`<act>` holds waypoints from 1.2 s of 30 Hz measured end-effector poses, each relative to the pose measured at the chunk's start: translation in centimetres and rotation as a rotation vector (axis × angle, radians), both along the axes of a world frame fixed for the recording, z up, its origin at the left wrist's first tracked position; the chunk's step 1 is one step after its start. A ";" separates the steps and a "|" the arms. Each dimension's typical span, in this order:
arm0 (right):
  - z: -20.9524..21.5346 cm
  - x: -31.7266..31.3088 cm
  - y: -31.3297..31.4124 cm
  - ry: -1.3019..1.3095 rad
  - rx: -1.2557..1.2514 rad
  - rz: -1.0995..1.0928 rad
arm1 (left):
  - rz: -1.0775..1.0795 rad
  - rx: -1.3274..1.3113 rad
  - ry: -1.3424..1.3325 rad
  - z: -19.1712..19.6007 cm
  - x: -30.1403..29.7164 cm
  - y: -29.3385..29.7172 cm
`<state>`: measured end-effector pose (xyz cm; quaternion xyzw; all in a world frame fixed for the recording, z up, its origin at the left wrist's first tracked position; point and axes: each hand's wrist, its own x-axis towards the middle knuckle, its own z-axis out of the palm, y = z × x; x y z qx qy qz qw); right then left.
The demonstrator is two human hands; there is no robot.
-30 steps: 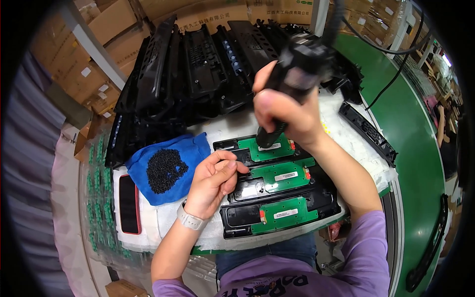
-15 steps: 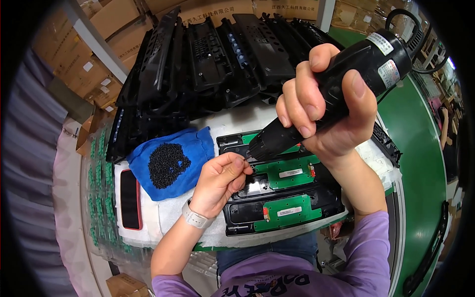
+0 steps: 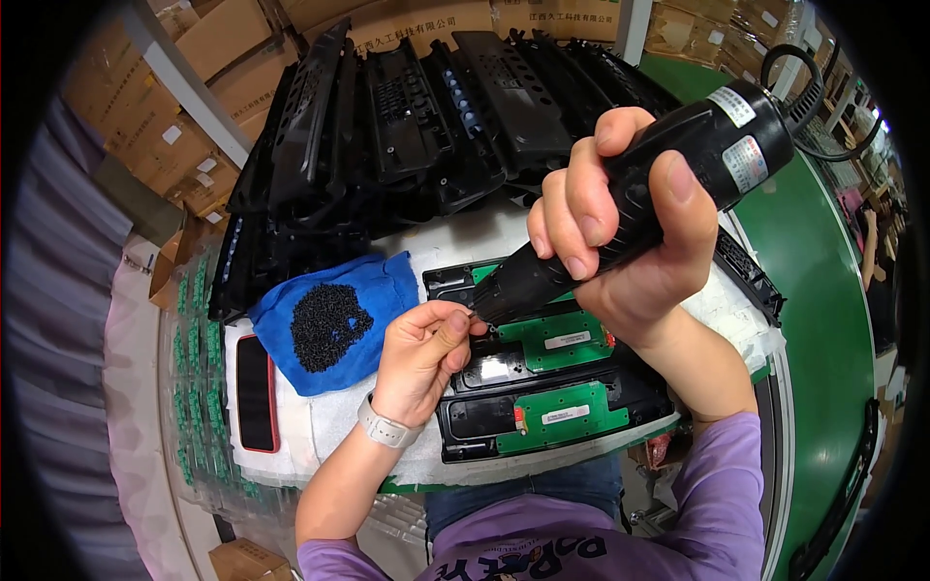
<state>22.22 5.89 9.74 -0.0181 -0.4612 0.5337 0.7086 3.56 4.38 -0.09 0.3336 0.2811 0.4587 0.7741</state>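
1. The electric screwdriver (image 3: pixel 639 208), black and stubby with labels on its barrel, is lifted above the work surface; its tip is hidden behind the fingers meeting it.
2. The right hand (image 3: pixel 620 228) is wrapped firmly around it.
3. The left hand (image 3: pixel 424 353) pinches something at the tip, too small to make out.
4. Below lie black trays with green circuit boards (image 3: pixel 557 416).
5. To the left, a blue cloth (image 3: pixel 334 324) holds a heap of small black screws (image 3: pixel 325 324).

Brown cardboard boxes (image 3: pixel 126 145) with small white labels stacked upper left; more brown cartons (image 3: pixel 417 15) along top edge. Two white rectangular stickers (image 3: pixel 744 136) on black tool, upper right. White strip labels (image 3: pixel 566 341) on green boards, centre.
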 end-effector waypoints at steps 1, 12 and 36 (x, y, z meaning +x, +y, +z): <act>0.0 0.0 -0.1 0.000 0.001 0.000 | 0.000 0.001 0.000 0.0 0.0 0.0; 0.4 0.0 -0.1 0.042 0.007 0.044 | -0.073 0.016 -0.019 0.0 -0.3 0.0; 1.3 1.0 1.5 -0.228 -0.178 -0.204 | 0.035 0.158 0.578 2.3 0.3 -0.4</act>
